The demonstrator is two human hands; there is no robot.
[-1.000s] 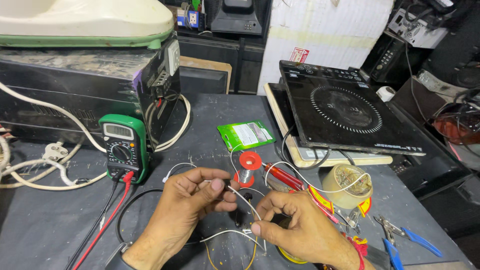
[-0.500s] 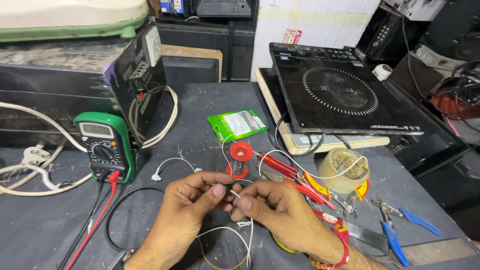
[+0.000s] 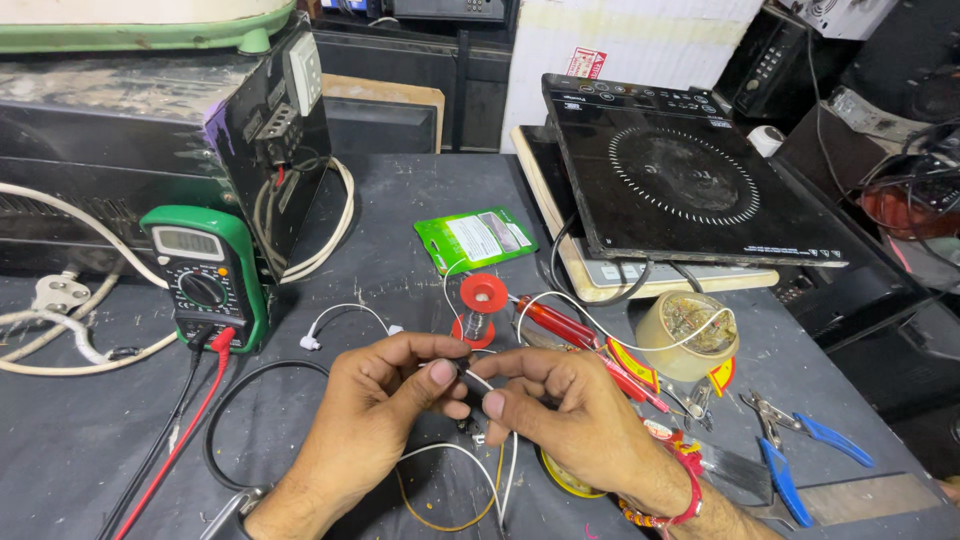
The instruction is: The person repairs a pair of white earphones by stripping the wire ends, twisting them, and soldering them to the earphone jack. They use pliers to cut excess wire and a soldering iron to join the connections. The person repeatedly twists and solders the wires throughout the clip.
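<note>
Thin white insulated wire [image 3: 478,382] over the dark grey workbench [image 3: 90,450], pinched between left hand [image 3: 375,400] and right hand [image 3: 570,410], fingertips pressed together on it. Just behind, small red solder spool [image 3: 482,300]; farther left, green-cased multimeter [image 3: 205,275].

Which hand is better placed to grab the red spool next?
Probably the right hand: the red spool stands just beyond its fingers. But both hands pinch the white wire, and the left hand is nearly as close.

Dark workbench [image 3: 420,200], green multimeter [image 3: 205,275], red solder spool [image 3: 482,305], blue pliers [image 3: 790,455]
</note>
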